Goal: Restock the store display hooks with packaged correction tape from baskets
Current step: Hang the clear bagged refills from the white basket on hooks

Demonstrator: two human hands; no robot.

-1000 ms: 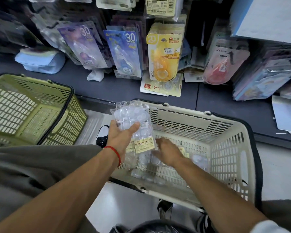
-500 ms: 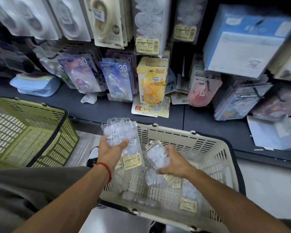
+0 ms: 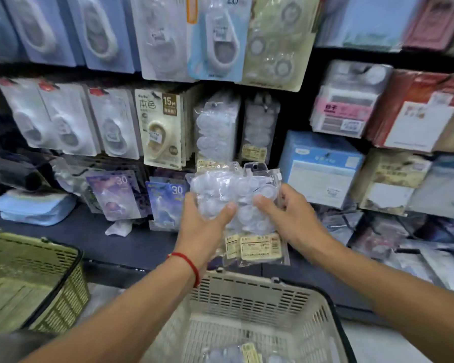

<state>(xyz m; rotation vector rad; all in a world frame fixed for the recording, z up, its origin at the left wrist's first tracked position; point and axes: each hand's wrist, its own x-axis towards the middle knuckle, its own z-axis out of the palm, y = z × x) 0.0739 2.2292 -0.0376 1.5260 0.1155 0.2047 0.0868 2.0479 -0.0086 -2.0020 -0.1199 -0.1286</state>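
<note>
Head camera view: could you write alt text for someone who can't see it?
Two bare hands, left hand and right hand, hold up a bunch of clear packets before a wall of hanging stationery packs. Below sits a cream basket with more packets; a green basket stands left.

You have two baskets in view: one cream basket [image 3: 249, 305] below your arms and one green basket [image 3: 32, 281] to its left. Your two hands, left hand [image 3: 202, 226] and right hand [image 3: 288, 221], share one bundle of clear packs [image 3: 236, 205]; at least two yellow labels [image 3: 257, 246] show at its lower end, though the exact pack count cannot be told. On the hooks behind, you have two stacks of the same clear packs [image 3: 218, 129], two purple-blue cards marked 30 [image 3: 116, 195], and one beige card marked 15M [image 3: 160, 129].
</note>
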